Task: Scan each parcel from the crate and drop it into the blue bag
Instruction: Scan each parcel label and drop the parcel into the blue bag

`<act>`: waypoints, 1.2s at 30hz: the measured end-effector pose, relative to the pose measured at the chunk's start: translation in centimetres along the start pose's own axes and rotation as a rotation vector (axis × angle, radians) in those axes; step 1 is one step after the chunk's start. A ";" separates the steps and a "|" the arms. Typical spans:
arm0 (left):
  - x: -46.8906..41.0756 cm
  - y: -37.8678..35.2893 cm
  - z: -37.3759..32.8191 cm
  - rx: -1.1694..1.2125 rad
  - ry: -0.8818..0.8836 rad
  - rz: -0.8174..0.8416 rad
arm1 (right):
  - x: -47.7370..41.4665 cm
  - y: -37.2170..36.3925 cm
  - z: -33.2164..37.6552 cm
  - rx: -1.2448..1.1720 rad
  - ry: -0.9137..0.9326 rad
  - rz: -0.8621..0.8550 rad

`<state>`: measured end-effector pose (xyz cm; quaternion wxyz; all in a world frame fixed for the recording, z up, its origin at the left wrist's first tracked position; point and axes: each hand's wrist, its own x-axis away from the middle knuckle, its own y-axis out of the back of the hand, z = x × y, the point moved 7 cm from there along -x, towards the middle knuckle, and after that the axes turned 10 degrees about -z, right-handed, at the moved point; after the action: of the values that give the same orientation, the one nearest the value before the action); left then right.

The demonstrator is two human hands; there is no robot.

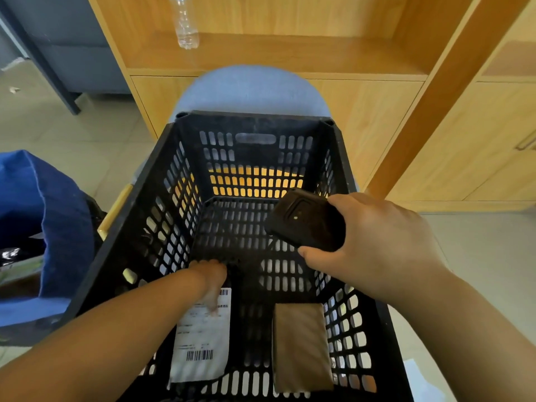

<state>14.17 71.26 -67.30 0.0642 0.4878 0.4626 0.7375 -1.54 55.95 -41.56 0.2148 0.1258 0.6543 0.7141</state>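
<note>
Head view: the black crate [255, 117] sits on a blue-grey seat [249, 88], and two parcels show in its near end, a labelled parcel [203, 343] and, just beside it, a brown parcel [301, 346]. The rest of the crate floor looks bare. The blue bag [58, 216] stands open to the left of the crate, with what look like packets already inside. So the job seems mostly done, with these two parcels left to scan and drop.

The left hand [211, 282] reaches down into the crate, its fingers [214, 307] touching the top of the label. They are blurred, so I cannot tell whether they have gripped the parcel. The right hand [377, 242] is wrapped round a black scanner [307, 224], held above the crate.

A clear bottle [187, 24] stands on the wooden shelf [290, 53] behind, well apart. The crate's high wall lies between the parcels and the bag.
</note>
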 end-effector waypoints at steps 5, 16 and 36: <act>1.0 1.8 0.6 0.101 0.041 0.011 | 0.9 0.4 -0.1 -0.058 -0.035 -0.010; 8.4 8.4 3.1 0.826 0.049 -0.339 | 4.0 1.6 -2.3 -0.469 -0.205 -0.088; 17.7 13.4 5.7 1.649 -0.071 -1.004 | 7.0 1.6 0.2 -1.316 -0.553 0.410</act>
<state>14.25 76.87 -45.10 0.0231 0.1470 0.9875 0.0526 -7.86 59.34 -40.69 0.2651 0.2658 -0.0236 0.9266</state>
